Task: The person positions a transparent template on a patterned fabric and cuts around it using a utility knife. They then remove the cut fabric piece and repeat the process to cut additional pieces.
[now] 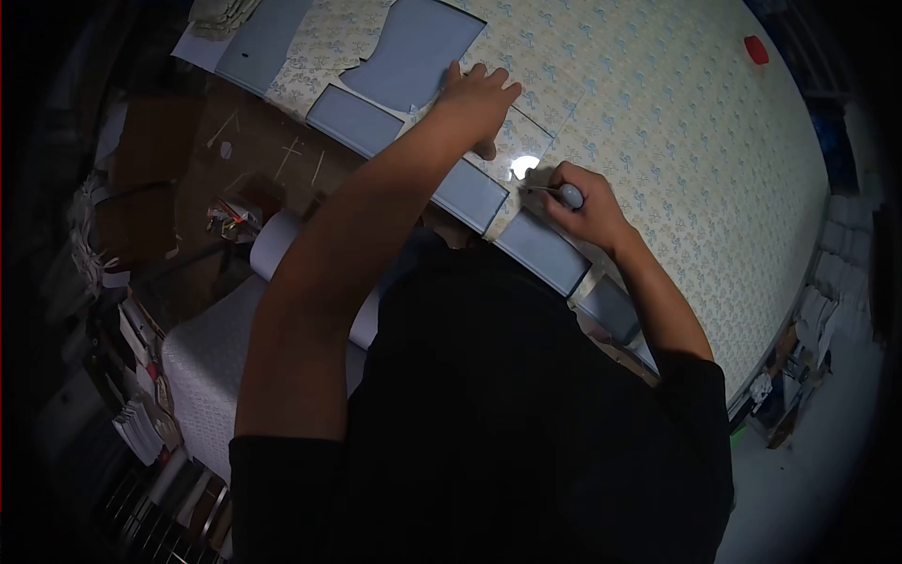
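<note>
My left hand (474,101) lies with its fingers spread on what looks like a clear template (528,132), over cream fabric with a small blue pattern (639,122). Closed in my right hand (592,209) is an awl-like tool (569,195) with a rounded grey handle and a thin shaft pointing left. Its tip is too small to make out, near a bright glare spot on the template. Grey-blue panels (474,195) lie in a row along the near table edge, below both hands. A larger, curved grey-blue panel (413,52) lies beyond my left hand.
A red round object (755,50) sits at the far right of the fabric. Stacked pale pieces (224,13) lie at the top left. Left of my body stand a roll of pale material (277,242) and a quilted-looking white sheet (202,376). Items clutter the floor at right.
</note>
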`<action>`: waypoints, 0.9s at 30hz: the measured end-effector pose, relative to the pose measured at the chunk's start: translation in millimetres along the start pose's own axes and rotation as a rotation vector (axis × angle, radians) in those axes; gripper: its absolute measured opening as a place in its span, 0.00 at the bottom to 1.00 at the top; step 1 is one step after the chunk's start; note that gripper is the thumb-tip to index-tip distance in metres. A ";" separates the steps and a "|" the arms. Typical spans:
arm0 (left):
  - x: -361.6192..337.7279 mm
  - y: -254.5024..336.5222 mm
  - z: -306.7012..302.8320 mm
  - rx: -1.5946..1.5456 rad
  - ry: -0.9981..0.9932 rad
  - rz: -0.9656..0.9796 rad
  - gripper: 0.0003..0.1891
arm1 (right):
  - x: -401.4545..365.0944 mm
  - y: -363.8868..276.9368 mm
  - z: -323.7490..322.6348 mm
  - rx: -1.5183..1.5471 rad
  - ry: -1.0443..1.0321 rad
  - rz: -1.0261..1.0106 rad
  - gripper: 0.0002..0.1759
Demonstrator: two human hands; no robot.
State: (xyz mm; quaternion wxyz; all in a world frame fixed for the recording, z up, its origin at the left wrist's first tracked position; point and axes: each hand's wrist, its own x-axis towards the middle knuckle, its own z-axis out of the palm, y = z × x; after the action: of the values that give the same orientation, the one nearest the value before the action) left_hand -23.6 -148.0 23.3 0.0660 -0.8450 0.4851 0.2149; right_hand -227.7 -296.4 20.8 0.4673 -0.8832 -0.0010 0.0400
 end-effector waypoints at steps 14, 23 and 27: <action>1.2 4.0 7.3 -0.084 -0.009 -0.066 0.64 | 19.0 -6.6 -0.5 -0.374 -0.200 -0.262 0.17; 1.2 3.7 6.1 -0.117 -0.014 -0.058 0.63 | 21.0 -22.7 0.6 -0.338 -0.258 -0.139 0.18; 1.4 4.4 6.2 -0.118 -0.016 -0.058 0.63 | 21.6 -22.6 0.1 -0.368 -0.269 -0.120 0.17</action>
State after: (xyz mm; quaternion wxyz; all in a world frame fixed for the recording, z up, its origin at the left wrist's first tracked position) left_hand -28.6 -149.5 17.5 0.0262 -0.8593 0.4466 0.2479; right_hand -205.5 -282.7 37.8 0.2957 -0.9385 -0.1233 0.1286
